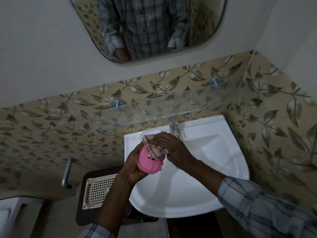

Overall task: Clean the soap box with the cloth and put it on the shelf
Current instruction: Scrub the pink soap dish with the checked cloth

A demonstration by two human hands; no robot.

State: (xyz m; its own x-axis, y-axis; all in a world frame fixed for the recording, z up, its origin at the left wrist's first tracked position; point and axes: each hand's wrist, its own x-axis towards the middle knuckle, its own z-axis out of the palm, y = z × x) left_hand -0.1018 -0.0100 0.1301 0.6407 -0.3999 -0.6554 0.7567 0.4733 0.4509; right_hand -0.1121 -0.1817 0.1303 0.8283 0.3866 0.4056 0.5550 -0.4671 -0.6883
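Note:
A pink soap box (147,162) is held over the left part of the white sink (214,152). My left hand (132,166) grips it from below and the left side. My right hand (171,148) holds a pink checked cloth (155,146) bunched against the top end of the box. The cloth covers the box's upper part. A clear glass shelf (154,110) runs along the tiled wall just above the sink, with nothing standing on it.
A tap (174,128) stands at the back of the sink, close behind my right hand. A cream perforated basket (98,189) on a dark stand sits left of the sink. A metal pipe (66,172) juts from the left wall. A mirror (154,23) hangs above.

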